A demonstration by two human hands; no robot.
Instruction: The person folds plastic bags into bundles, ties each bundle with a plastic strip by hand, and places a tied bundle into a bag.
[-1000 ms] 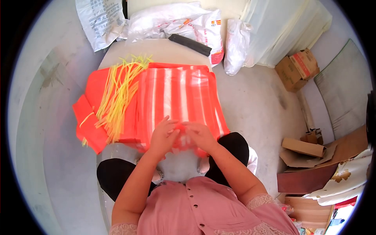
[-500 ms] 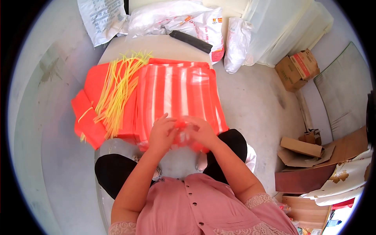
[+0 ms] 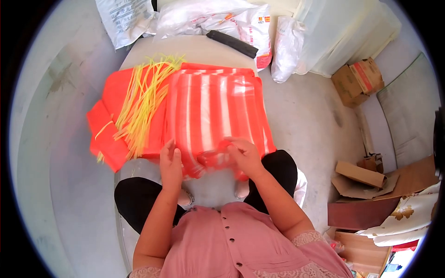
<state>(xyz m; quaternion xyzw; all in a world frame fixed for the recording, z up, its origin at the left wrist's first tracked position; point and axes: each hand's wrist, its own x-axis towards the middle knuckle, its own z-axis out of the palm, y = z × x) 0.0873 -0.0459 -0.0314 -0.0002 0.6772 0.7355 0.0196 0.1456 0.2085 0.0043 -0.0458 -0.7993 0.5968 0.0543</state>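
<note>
A pile of red-and-white striped plastic sheets or bags (image 3: 213, 106) lies on the table in front of me. My right hand (image 3: 243, 155) pinches a crumpled bit of the red material at the pile's near edge; that bit is blurred. My left hand (image 3: 171, 162) is at the near edge further left, fingers apart and holding nothing. Yellow strips (image 3: 141, 102) lie in a loose bunch over plain red material (image 3: 116, 88) left of the stripes. A folded red bundle (image 3: 109, 136) with a yellow tie sits at the far left.
On the beige tabletop (image 3: 162, 48) a black bar-like object (image 3: 232, 43) lies near white sacks (image 3: 208, 21). Another white bag (image 3: 287, 48) stands right of them. Cardboard boxes (image 3: 357, 83) are on the floor at the right, with opened cardboard (image 3: 359, 173) nearer.
My left hand has moved left, away from my right hand, and its fingers have opened. My right hand has shifted slightly right with the red material. The view has shifted a little.
</note>
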